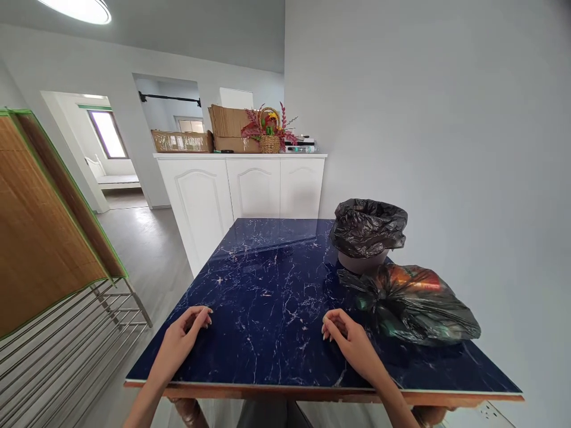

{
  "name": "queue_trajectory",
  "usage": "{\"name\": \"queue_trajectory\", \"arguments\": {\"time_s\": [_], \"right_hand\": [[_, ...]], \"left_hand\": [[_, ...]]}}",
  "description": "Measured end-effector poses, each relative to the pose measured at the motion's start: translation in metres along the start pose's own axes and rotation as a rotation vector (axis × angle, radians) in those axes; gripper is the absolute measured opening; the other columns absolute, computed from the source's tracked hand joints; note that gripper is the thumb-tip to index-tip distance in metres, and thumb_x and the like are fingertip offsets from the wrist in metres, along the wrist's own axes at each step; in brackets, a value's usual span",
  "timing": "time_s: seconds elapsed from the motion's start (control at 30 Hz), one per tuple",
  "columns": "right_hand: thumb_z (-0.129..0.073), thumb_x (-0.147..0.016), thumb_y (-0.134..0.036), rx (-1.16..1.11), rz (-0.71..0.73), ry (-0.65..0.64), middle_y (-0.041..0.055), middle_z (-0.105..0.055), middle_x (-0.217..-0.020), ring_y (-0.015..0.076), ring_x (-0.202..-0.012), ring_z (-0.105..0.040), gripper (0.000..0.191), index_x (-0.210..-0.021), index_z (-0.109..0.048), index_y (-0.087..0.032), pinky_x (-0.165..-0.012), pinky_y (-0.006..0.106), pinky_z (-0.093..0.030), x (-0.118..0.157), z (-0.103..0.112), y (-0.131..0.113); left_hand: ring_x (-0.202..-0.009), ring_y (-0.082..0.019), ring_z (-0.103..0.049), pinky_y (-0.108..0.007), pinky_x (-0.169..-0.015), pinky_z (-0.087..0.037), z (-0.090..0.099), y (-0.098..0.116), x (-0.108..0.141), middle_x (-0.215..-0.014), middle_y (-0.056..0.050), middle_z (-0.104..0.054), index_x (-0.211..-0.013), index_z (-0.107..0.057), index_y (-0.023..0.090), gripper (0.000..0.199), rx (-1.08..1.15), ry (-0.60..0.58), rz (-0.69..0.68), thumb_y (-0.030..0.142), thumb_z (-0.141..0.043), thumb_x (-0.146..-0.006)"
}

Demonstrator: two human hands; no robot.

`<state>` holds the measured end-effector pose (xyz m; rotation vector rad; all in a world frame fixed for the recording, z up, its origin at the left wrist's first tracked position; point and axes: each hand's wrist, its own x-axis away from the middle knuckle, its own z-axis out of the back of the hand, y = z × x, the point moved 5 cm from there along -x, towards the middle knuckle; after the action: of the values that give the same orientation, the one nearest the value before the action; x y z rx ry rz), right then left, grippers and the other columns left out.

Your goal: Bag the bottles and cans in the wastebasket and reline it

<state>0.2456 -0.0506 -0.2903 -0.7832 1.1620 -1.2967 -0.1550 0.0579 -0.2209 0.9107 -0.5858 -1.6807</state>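
Observation:
My left hand point(185, 334) rests on the left front of the dark blue marbled table point(263, 309). Its fingers are curled in, the thumb close against the forefinger, and nothing shows in them. Toward the right, my right hand point(347, 336) lies on the same top, thumb and fingertips drawn together with nothing visible between them. Nearest to it is a knotted black plastic bag point(419, 309) with colourful packages showing through. Behind that bag stands a bin point(362, 261) lined with a black bin bag point(370, 226), its mouth crumpled and folded over the rim.
A white cabinet point(256, 184) beyond the table bears cardboard boxes point(229, 128) and a flower basket point(270, 142). On the left stands a metal rack point(129, 303) with a brown mat point(44, 232) over it. A grey wall point(437, 148) borders the right side.

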Motion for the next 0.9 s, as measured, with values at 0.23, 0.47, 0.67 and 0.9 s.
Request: {"name": "queue_trajectory", "arguments": {"time_s": [0.23,0.47,0.67,0.9], "right_hand": [[-0.054,-0.103,-0.068,-0.009,0.011,0.029,0.0051,-0.073,-0.089,0.0218,-0.084,-0.071,0.046,-0.100,-0.065,-0.024,-0.082,0.034,-0.055,0.000,0.000,-0.002],[-0.052,-0.103,-0.069,0.009,0.014,0.030,0.0049,-0.073,-0.089,0.0222,-0.085,-0.071,0.046,-0.100,-0.064,-0.024,-0.083,0.034,-0.054,0.000,0.000,-0.004],[-0.052,-0.105,-0.064,0.016,0.016,0.012,0.0051,-0.073,-0.091,0.0218,-0.086,-0.071,0.042,-0.101,-0.063,-0.024,-0.084,0.034,-0.053,0.000,-0.001,-0.001],[-0.050,-0.107,-0.061,0.025,0.004,-0.007,0.0048,-0.072,-0.092,0.0219,-0.088,-0.070,0.039,-0.103,-0.062,-0.024,-0.087,0.035,-0.052,0.002,-0.001,-0.003]], "left_hand": [[-0.082,-0.023,-0.072,-0.030,-0.077,-0.055,-0.002,-0.012,-0.002,-0.086,-0.005,-0.076,-0.095,-0.073,0.023,0.060,0.003,0.002,0.007,0.079,-0.053,-0.091],[-0.081,-0.022,-0.072,-0.029,-0.075,-0.054,-0.002,-0.012,-0.001,-0.085,-0.004,-0.076,-0.094,-0.073,0.023,0.059,0.010,0.007,0.010,0.078,-0.055,-0.092],[-0.082,-0.023,-0.072,-0.030,-0.078,-0.054,-0.002,-0.010,-0.001,-0.085,-0.004,-0.076,-0.094,-0.073,0.023,0.058,0.009,0.010,0.012,0.078,-0.056,-0.091],[-0.082,-0.024,-0.072,-0.031,-0.077,-0.055,-0.002,-0.011,0.000,-0.086,-0.004,-0.076,-0.095,-0.073,0.023,0.056,0.003,-0.003,0.011,0.076,-0.054,-0.093]]}}
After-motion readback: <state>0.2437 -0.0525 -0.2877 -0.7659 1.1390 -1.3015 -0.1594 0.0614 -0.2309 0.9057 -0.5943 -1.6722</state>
